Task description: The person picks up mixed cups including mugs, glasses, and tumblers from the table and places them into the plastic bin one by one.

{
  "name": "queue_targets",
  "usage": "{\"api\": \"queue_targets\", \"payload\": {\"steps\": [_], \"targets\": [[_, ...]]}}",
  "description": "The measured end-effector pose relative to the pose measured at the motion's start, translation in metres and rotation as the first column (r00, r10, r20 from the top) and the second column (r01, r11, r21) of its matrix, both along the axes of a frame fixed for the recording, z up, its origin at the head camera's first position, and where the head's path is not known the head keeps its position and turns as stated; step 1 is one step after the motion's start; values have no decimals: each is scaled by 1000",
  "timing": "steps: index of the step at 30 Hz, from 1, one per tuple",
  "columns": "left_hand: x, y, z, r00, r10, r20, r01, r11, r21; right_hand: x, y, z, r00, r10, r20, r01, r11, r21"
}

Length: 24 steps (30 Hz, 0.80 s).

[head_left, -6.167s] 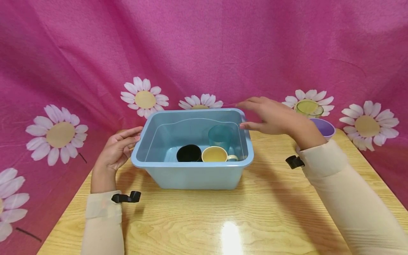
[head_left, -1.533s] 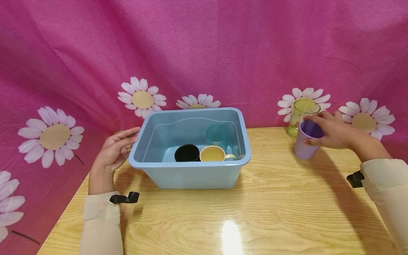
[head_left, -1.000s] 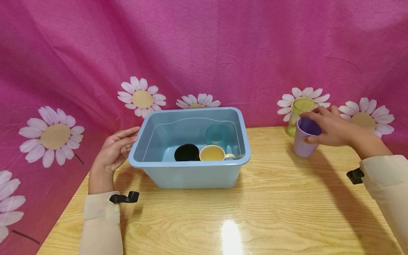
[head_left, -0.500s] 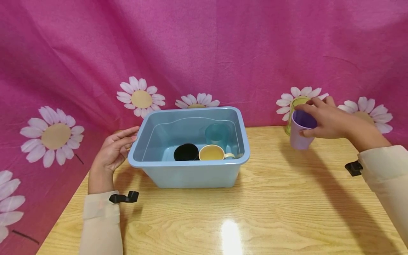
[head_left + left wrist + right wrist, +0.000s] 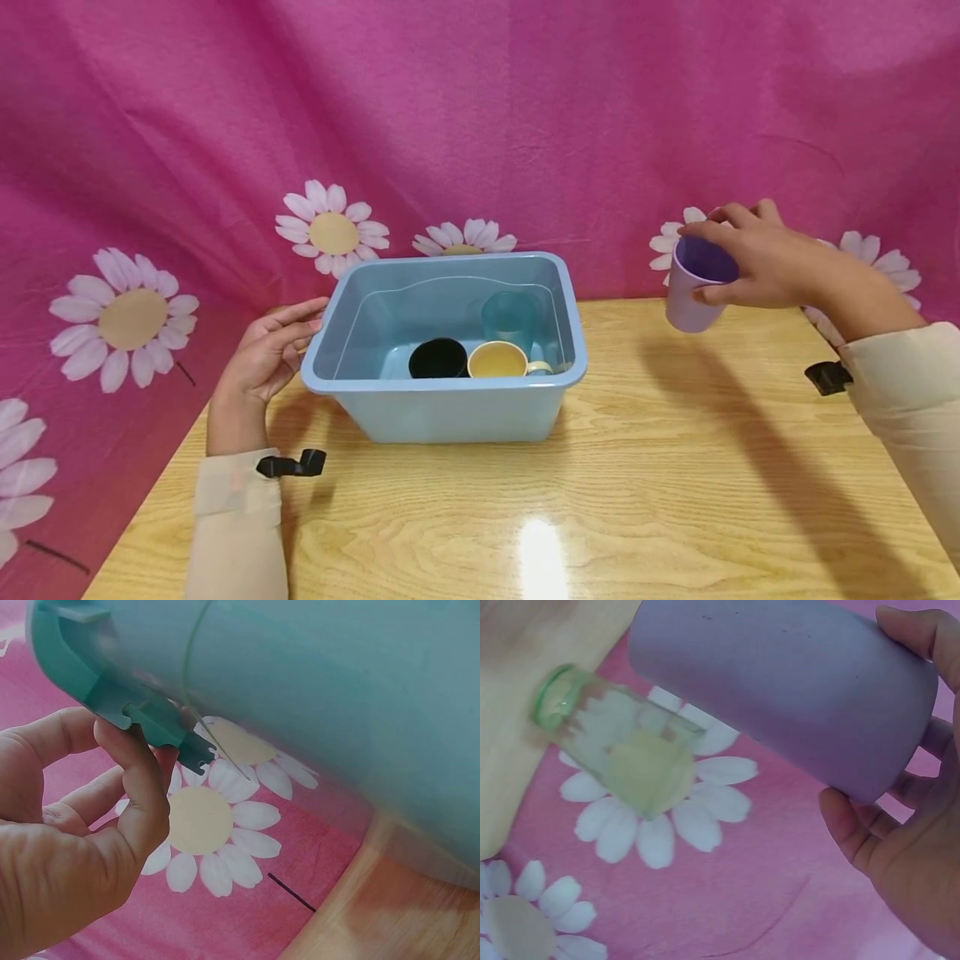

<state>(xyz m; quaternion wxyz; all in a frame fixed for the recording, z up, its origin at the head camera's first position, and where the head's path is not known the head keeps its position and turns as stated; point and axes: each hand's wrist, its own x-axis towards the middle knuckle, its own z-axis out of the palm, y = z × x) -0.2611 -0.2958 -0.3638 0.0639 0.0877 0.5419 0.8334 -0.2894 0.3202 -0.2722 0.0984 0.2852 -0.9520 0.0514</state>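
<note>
My right hand (image 5: pixel 776 258) grips a purple tumbler (image 5: pixel 686 292) by its rim, thumb on the near side and fingers across the far side. The tumbler is off the table, slightly tilted, with its shadow apart from it. In the right wrist view, a clear yellow-green glass (image 5: pixel 615 739) stands beyond the purple tumbler (image 5: pixel 780 690); the hand and tumbler mostly hide it in the head view. My left hand (image 5: pixel 266 354) holds the left rim of a blue plastic tub (image 5: pixel 450 412), thumb and fingers at the lip (image 5: pixel 112 697).
Inside the tub are a black cup (image 5: pixel 438 358), a yellow mug (image 5: pixel 498 360) with its handle to the right, and a teal see-through cup (image 5: pixel 508 315). A pink flowered cloth (image 5: pixel 450 125) hangs behind the wooden table (image 5: pixel 420 517).
My right hand has moved from the tub's right rim to the purple tumbler, taken hold of it, and raised it a little leftward. My left hand has stayed at the tub.
</note>
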Motion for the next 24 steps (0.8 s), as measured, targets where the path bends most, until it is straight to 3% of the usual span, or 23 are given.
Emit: {"api": "queue_targets", "payload": {"steps": [13, 24], "targets": [[-2, -1, -2, 1000, -6, -6, 6, 1000, 2, 7, -37, 33, 998, 66, -18, -65, 998, 18], [-4, -1, -2, 1000, -7, 1, 7, 1000, 3, 7, -61, 49, 982, 162, -96, -164, 986, -8]]}}
